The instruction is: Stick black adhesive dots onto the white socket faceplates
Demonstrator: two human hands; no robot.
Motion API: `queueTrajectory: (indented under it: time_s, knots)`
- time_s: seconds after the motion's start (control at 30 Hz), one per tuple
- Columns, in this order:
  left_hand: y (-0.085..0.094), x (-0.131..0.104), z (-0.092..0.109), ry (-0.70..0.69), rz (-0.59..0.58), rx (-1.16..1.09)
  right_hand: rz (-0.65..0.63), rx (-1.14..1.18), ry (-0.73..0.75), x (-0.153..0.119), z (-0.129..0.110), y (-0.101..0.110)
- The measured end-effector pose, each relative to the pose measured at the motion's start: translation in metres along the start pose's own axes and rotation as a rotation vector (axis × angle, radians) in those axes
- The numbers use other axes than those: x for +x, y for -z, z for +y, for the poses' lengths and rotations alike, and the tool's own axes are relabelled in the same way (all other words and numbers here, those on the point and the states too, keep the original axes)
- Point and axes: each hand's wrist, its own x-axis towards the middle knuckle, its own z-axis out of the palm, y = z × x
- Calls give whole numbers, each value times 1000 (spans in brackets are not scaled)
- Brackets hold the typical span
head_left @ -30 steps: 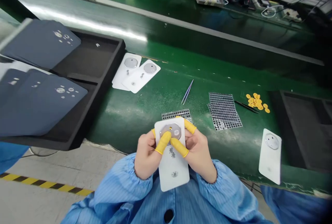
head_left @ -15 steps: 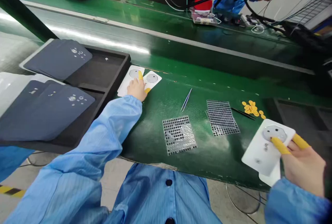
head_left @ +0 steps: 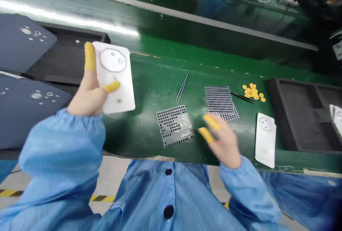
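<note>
Since the earlier frame, the left hand [head_left: 89, 93] has raised a white card [head_left: 117, 75] off the bench [head_left: 149, 85], pinching it, thumb across its face; the right hand [head_left: 226, 140] has left the card stack [head_left: 265, 141] and hangs blurred, fingers parted, near the dotted sheet [head_left: 175, 126]. A slack pinch could drop the card; a low sweep could drag the sheet.

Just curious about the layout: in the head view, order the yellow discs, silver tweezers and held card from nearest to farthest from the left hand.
1. Held card: in the left hand.
2. Silver tweezers: to its right.
3. Yellow discs: farther right.
</note>
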Motion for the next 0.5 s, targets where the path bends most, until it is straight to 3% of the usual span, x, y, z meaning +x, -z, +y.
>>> queueTrajectory:
  time_s: [0.03,0.1,0.2,0.27,0.37,0.43,0.5]
  knots:
    - [-3,-19,4,74,-4,-180,-90,72,161,3,-19,-21]
    - [-7,-57,7,332,73,-316,-122,139,330,8,-47,-54]
    - [-12,-101,1,597,100,-314,-37,215,322,12,-61,-76]
    - [-20,-120,0,641,50,-299,29,300,272,12,-63,-75]
    - [-41,-134,8,694,-121,-306,91,382,249,10,-66,-63]
    - [-55,-136,17,743,-237,-364,64,387,280,9,-70,-55]
    - [-66,-137,23,766,-271,-433,-1,397,304,10,-75,-48]
